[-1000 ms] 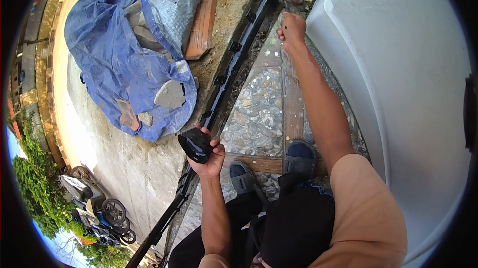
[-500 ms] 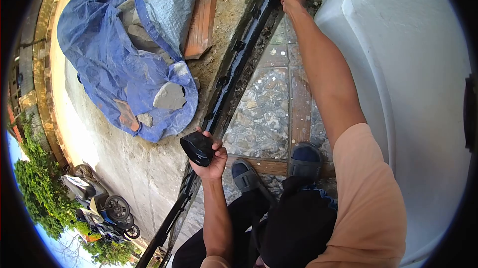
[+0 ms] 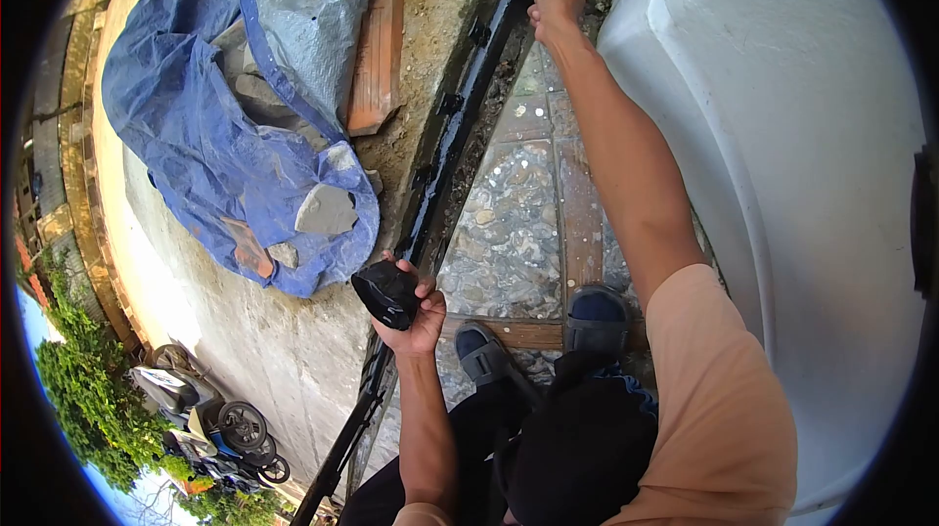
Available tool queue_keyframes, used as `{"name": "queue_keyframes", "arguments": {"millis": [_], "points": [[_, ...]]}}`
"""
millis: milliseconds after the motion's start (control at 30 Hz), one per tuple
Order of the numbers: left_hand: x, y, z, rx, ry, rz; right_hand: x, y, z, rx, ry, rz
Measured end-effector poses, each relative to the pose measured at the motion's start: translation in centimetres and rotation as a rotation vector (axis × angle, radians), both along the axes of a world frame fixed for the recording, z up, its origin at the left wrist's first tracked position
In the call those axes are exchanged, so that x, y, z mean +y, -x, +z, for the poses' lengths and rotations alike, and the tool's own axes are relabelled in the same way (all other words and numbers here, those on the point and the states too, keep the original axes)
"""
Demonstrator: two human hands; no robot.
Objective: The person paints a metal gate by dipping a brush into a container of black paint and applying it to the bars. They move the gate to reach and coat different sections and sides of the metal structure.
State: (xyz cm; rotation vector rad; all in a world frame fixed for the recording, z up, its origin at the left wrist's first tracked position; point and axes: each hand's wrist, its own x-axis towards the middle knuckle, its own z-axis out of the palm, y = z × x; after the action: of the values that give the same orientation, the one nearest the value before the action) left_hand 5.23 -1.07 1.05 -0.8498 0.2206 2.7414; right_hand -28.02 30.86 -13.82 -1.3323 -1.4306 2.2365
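In my left hand is a small black cup, tilted with its opening toward the upper left, fingers wrapped round its side. My right hand is stretched far forward at the top of the view, its fingers closed. What it holds is too small to make out. It is beside the far end of a long black rail with a wet-looking bluish streak along it. The left hand is next to the near part of the same rail.
Left of the rail lies a blue tarp with rubble, beside a reddish tile. A large white curved surface rises on the right. Stone paving is under my feet. Motorbikes stand at the lower left.
The view has shifted slightly. My right hand appears a little farther left and higher, still closed. The left hand still holds the black cup in nearly the same place.
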Motion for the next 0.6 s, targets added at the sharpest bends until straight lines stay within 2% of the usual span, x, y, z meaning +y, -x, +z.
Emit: {"name": "queue_keyframes", "arguments": {"millis": [67, 167, 200, 433, 600], "points": [[0.0, 0.1, -0.1, 0.001, 0.0, -0.004, -0.8, -1.3, -0.1, -0.042, -0.307, 0.117], [0.2, 0.2, -0.4, -0.012, -0.017, 0.001, -1.6, -1.5, 3.2, -0.057, -0.799, 0.019], [0.3, 0.2, -0.3, -0.009, -0.015, -0.001, -1.5, -1.0, 4.0, -0.02, -0.846, -0.011], [-0.2, 0.2, -0.1, -0.002, -0.008, 0.016, -1.6, 2.4, 4.2, -0.2, -0.803, 0.162], [-0.6, 0.1, -0.2, -0.01, 0.003, 0.026, -2.2, 1.5, 5.8, -0.097, -0.71, 0.092]]}}
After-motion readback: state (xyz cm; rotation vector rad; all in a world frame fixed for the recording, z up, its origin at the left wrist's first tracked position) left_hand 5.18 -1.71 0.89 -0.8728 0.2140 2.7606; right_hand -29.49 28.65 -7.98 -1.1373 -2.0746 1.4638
